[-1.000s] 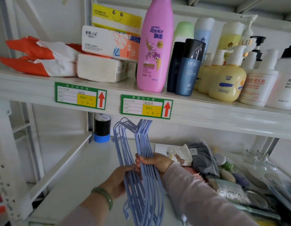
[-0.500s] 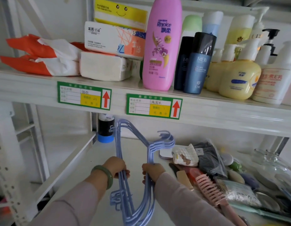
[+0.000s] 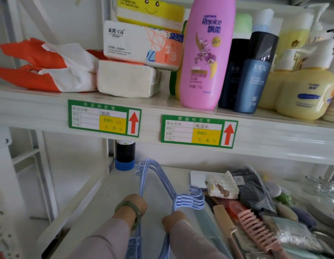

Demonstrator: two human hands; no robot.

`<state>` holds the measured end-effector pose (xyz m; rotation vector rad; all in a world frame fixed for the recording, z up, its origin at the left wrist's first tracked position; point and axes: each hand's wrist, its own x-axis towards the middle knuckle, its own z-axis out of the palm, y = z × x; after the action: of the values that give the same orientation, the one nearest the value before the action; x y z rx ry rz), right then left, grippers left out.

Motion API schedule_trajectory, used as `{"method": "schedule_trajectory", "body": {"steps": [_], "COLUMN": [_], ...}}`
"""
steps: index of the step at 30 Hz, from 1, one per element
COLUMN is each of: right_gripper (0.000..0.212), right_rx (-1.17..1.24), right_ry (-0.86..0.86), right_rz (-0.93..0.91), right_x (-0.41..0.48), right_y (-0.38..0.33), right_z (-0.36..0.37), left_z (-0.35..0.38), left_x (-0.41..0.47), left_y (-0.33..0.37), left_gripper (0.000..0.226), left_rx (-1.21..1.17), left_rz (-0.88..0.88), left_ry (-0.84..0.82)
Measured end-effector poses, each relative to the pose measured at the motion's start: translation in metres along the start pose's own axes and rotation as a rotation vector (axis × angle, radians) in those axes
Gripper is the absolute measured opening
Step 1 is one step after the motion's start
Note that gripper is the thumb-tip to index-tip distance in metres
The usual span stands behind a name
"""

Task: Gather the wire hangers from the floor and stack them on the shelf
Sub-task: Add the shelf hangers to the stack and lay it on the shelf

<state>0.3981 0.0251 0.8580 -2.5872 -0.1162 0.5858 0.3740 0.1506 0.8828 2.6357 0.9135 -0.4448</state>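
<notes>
A bundle of several light blue wire hangers (image 3: pixel 158 176) lies low over the white lower shelf (image 3: pixel 91 208), hooks pointing right near the combs. My left hand (image 3: pixel 134 202), with a green bangle on the wrist, grips the bundle's left straight side. My right hand (image 3: pixel 174 220) holds the other side just below the hooks. Both sleeves hide the bundle's near end.
A dark roll with a blue base (image 3: pixel 124 156) stands at the back of the lower shelf. Combs, a pink brush (image 3: pixel 256 230) and packets crowd its right half. The upper shelf (image 3: pixel 181 116) carries tissue packs, a pink shampoo bottle (image 3: pixel 207 53) and lotion bottles.
Both hands have lowered and tipped the hanger bundle from upright to nearly flat over the lower shelf, pushing it further in. The hooks have swung round to the right.
</notes>
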Motion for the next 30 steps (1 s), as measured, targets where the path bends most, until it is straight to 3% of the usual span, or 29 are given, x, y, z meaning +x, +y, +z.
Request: {"method": "schedule_trajectory", "body": {"steps": [6, 11, 16, 23, 27, 30], "right_gripper": [0.049, 0.046, 0.047, 0.041, 0.046, 0.048], "right_rx": [0.002, 0.071, -0.006, 0.123, 0.085, 0.080], "right_ry": [-0.008, 0.048, 0.087, -0.013, -0.021, -0.048], "right_rz": [-0.027, -0.031, 0.015, 0.057, 0.049, 0.044], "right_x": [0.005, 0.007, 0.015, 0.010, 0.012, 0.006], "right_y": [-0.004, -0.001, -0.001, 0.002, -0.001, -0.003], "right_z": [-0.001, -0.001, -0.002, 0.001, -0.001, -0.002], "left_z": [0.011, 0.012, 0.013, -0.001, -0.010, -0.007], "left_x": [0.018, 0.023, 0.027, 0.018, 0.016, 0.013], "left_y": [-0.002, 0.003, 0.004, 0.003, -0.003, -0.004], "left_gripper": [0.036, 0.034, 0.034, 0.045, 0.047, 0.052], "left_rx": [-0.248, -0.266, -0.252, -0.178, -0.231, -0.129], "left_rz": [-0.088, -0.087, -0.059, -0.011, 0.007, 0.022], "left_ry": [0.179, 0.192, 0.225, 0.082, -0.009, -0.040]}}
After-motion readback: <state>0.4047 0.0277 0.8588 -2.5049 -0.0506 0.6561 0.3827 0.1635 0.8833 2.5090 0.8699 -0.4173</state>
